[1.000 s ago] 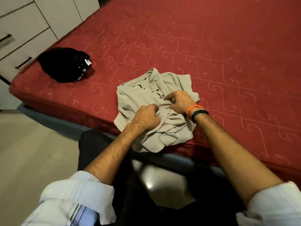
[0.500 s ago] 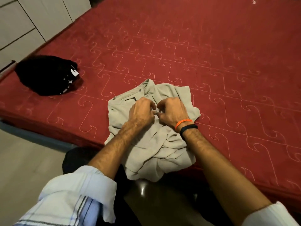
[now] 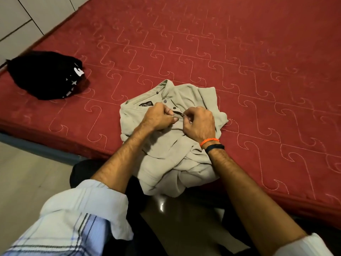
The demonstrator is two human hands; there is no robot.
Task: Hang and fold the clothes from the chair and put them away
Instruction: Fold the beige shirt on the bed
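One beige shirt (image 3: 184,150) lies crumpled at the centre of the frame on the near edge of the red quilted bed (image 3: 239,58), collar pointing up-frame, its lower part hanging over the edge. Small dark buttons show along its front opening. The left hand (image 3: 156,118) and right hand (image 3: 199,124), fingers curled, each pinch the shirt's front at the button strip. One black garment (image 3: 44,74) with white markings sits at the left, well apart.

A red quilted mattress (image 3: 239,52) covered the bed beside white cabinet doors (image 3: 22,17), above a pale tiled floor (image 3: 24,182).
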